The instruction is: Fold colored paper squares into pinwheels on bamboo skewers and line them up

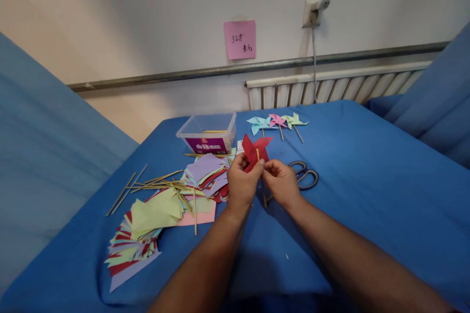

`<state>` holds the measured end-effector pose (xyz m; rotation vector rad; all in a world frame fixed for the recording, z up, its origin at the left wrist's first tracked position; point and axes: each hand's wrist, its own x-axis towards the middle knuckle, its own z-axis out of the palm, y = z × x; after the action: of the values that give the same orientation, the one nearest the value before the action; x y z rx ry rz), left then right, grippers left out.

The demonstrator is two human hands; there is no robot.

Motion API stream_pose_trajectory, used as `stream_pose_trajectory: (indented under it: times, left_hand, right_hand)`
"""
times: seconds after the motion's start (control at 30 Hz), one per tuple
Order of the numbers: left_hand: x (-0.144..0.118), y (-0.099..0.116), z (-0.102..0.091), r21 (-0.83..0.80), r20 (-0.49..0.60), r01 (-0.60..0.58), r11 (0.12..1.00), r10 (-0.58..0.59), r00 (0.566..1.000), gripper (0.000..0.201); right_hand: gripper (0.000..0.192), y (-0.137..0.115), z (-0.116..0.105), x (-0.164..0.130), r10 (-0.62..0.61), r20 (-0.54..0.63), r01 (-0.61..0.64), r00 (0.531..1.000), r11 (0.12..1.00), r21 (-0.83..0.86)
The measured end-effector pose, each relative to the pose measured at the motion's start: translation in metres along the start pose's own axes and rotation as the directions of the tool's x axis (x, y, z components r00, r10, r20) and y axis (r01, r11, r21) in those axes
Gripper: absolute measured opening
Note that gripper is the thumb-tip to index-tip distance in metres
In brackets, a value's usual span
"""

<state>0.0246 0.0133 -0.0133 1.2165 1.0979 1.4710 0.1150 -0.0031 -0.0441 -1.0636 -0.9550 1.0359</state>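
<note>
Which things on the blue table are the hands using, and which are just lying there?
In use:
left hand
right hand
red pinwheel
stick

Lying about:
scissors
three finished pinwheels
plastic box
paper squares
loose sticks
pink note

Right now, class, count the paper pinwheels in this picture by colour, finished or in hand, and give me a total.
Red pinwheel, in the grip of the left hand and the right hand: 1
Light blue pinwheel: 1
Pink pinwheel: 1
Light green pinwheel: 1
Total: 4
</note>
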Motion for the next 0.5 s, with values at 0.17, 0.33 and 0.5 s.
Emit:
stream_pose_trajectory:
  times: [0.17, 0.33, 0.5]
  left_hand:
    - [-0.0035, 0.0060, -0.0001, 0.005, 0.055, 0.000, 1.000, 0.000, 0.998, 0.035]
    - [-0.0053, 0.0086, -0.0028, -0.098, 0.130, 0.001, 0.995, 0.011, 0.991, 0.034]
    - [-0.0037, 0.0052, -0.0056, -0.166, 0.063, -0.002, 0.986, 0.013, 0.998, 0.035]
  right_hand:
    - [0.024, 0.0005, -0.0013, 0.0026, 0.005, -0.003, -0.005, 1.000, 1.000, 0.016]
    - [0.028, -0.0035, -0.0015, 0.0042, 0.022, -0.019, -0.021, 1.000, 0.998, 0.063]
    - [0.031, -0.0055, -0.0016, 0.0055, 0.040, -0.011, -0.039, 0.999, 0.993, 0.108]
